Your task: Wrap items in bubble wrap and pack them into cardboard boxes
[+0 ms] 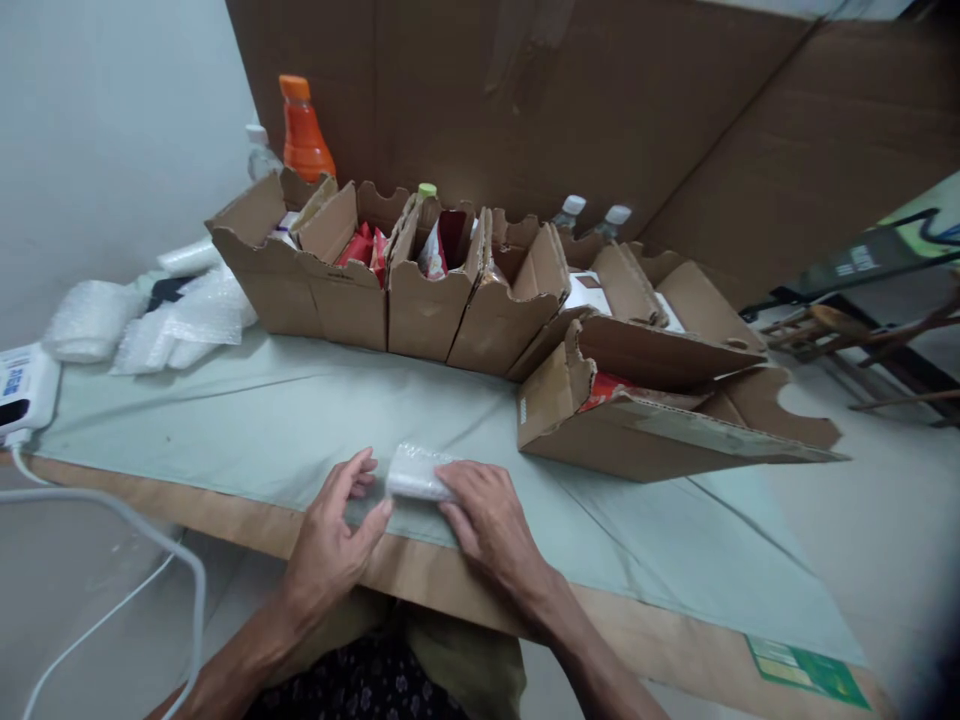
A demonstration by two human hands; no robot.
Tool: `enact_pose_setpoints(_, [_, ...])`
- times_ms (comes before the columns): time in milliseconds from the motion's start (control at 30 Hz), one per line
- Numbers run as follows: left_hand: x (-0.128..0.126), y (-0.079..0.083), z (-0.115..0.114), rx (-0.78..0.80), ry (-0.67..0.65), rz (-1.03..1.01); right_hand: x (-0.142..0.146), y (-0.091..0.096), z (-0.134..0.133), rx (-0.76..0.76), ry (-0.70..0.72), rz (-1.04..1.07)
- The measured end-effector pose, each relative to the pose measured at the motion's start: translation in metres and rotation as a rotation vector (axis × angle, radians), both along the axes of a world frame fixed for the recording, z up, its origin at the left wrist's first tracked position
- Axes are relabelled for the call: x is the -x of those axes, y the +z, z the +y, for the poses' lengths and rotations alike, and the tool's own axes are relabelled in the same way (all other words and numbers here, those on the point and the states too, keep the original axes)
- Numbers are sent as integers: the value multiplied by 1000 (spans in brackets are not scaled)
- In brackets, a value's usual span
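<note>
A small roll of bubble wrap point(417, 472) lies on the pale green cloth point(330, 420) near the table's front edge. My right hand point(487, 515) grips its right end, with the fingers over the top and the thumb on the near side. Just left of the roll, my left hand point(341, 525) is open, its thumb and fingers apart and its palm turned toward the wrap. The left thumb tip is close to the roll's near left corner; whether it touches I cannot tell. Anything inside the wrap is hidden.
Several open cardboard boxes point(352, 310) holding packets line the back. One box point(637, 440) stands nearer at right. Bubble-wrapped bundles point(180, 320) lie at left beside a white power strip point(28, 390) with a cable. Behind the boxes stand an orange bottle point(306, 135) and clear ones.
</note>
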State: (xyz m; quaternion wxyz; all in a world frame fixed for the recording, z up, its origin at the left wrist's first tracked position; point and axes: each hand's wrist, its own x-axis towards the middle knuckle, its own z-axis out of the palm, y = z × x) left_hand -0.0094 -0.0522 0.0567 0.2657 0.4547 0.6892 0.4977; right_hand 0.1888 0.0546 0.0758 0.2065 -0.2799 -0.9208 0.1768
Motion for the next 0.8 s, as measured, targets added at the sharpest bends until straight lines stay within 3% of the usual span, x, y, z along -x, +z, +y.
enact_pose_setpoints(167, [-18, 10, -11, 88, -46, -692, -3, 13, -17, 268, -97, 194])
enact_pose_setpoints(300, [-32, 18, -5, 97, -53, -852, -13, 20, -37, 453, -97, 306])
enact_pose_setpoints(533, [-50, 19, 8, 54, -292, -676, -50, 19, -41, 870, -177, 512])
enact_pose_setpoints(667, [-60, 38, 33, -100, -430, -394, -82, 42, -33, 761, -270, 562])
enact_pose_setpoints(800, [-80, 77, 78, -366, -374, 112, -139, 87, -14, 513, -418, 646])
